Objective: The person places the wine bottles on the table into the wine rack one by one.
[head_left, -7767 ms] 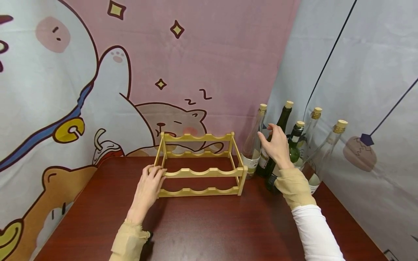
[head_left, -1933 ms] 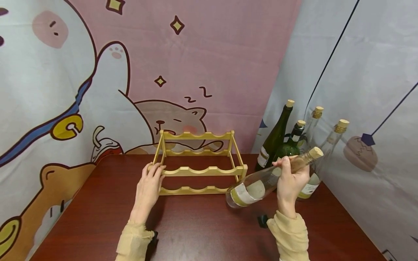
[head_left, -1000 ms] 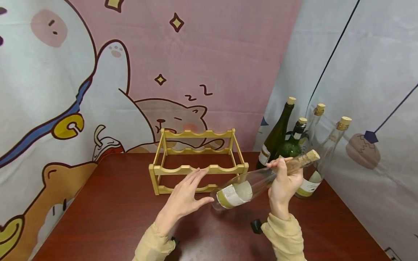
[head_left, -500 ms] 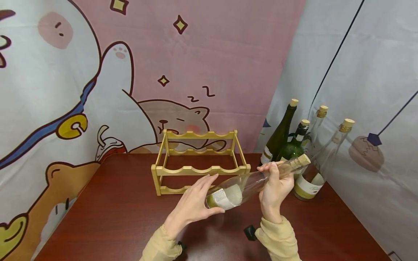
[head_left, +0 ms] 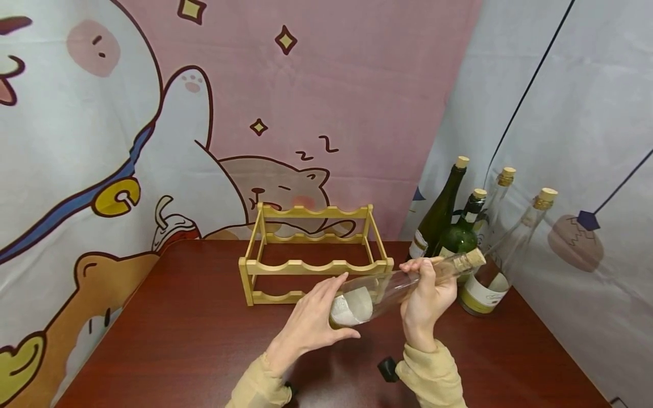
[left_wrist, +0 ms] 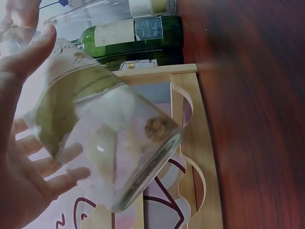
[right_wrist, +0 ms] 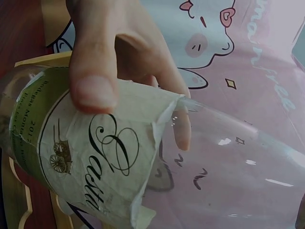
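Note:
A clear, corked wine bottle (head_left: 395,286) is held tilted in front of the rack, its base lower left and its cork (head_left: 476,257) upper right. My right hand (head_left: 428,300) grips it round the neck. Round the base end is my left hand (head_left: 308,323), thumb on the near side and fingers on the far side. In the right wrist view that thumb presses on the cream and green label (right_wrist: 114,152). Through the glass of the bottle (left_wrist: 128,129), the left wrist view shows the left fingers behind it. The pale wooden wine rack (head_left: 275,268) holds no bottles.
Several corked bottles stand close together at the table's right back: a dark green one (head_left: 442,209), a shorter green one (head_left: 461,232) and clear ones, the nearest (head_left: 484,292) by the right edge. Printed cloth (head_left: 377,102) hangs behind the dark red table (head_left: 178,340).
The right hand took the clear bottle from the group, tilted it and brought it left before the rack. My left hand let go of the rack's corner and moved right to the bottle's base.

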`<state>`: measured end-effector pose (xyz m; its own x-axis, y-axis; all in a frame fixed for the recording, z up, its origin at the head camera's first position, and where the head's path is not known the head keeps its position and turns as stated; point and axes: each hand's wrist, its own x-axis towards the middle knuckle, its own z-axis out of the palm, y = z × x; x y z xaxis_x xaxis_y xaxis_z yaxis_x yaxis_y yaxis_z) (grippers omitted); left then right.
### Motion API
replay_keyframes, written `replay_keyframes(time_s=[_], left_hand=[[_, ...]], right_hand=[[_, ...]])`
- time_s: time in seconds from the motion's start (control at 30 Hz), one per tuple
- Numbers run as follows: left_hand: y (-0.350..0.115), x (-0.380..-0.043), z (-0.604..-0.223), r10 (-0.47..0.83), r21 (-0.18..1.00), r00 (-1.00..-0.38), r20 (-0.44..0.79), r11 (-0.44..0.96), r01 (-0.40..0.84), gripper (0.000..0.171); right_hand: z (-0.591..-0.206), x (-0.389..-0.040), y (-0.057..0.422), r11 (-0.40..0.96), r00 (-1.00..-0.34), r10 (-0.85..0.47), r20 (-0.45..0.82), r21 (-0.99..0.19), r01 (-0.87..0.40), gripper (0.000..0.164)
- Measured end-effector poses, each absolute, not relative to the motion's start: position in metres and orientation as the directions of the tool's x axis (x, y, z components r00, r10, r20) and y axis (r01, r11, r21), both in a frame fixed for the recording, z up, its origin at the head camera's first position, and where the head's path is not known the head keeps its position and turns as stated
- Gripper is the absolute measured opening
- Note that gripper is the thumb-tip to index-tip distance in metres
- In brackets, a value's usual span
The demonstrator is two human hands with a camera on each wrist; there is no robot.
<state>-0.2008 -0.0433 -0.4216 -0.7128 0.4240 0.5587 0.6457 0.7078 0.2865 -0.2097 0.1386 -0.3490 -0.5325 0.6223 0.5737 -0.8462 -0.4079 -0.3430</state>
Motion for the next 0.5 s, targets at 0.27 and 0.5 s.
replay_keyframes(time_s=[0.27, 0.5], left_hand=[[-0.0395, -0.2019, -0.4248, 0.413, 0.251, -0.670, 0.617, 0.703, 0.665, 0.113], [-0.0382, -0.2014, -0.4259, 0.400, 0.258, -0.655, 0.641, 0.692, 0.675, 0.116]], right_hand=[[-0.3481, -0.2061, 0.1356, -0.428, -0.540, 0.610, 0.580, -0.332, -0.840, 0.021], [-0.3494, -0.2043, 0.1329, -0.407, -0.537, 0.609, 0.583, -0.352, -0.843, 0.021]])
